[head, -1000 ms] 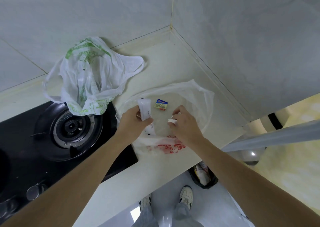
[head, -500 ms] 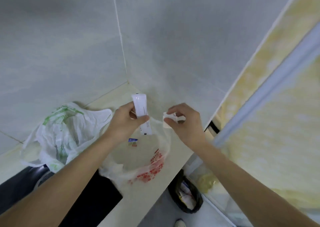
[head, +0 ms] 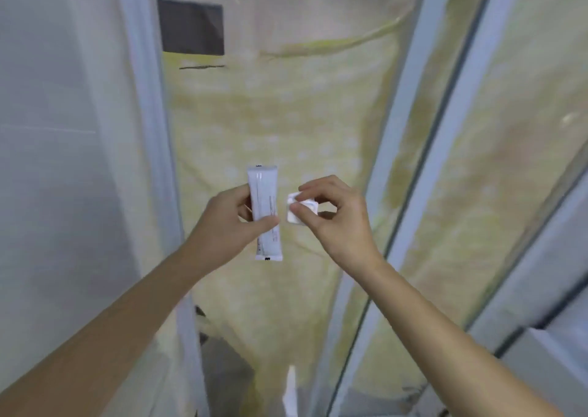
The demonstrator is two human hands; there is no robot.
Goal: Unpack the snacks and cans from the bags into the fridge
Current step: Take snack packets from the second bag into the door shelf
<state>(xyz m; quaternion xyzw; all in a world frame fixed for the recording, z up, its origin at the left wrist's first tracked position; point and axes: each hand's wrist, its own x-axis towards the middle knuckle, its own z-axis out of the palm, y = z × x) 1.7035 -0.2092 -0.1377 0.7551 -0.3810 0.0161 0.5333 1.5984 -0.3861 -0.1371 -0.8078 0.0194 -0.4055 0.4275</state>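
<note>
Left hand (head: 229, 225) fingers grip upright white stick packet (head: 265, 213) | right hand (head: 331, 216) fingers pinch small white packet (head: 300, 208)

No readable text. White stick packet (head: 265, 214) has a faint print line down its side and small black marks at both ends, all illegible.

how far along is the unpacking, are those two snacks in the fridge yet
Not yet. Done: both are out of the bags. In hand: the left hand holds a long white stick packet upright; the right hand pinches a small white packet. Left: putting them away. No fridge shows, only a yellow curtain behind sliding glass.
</note>
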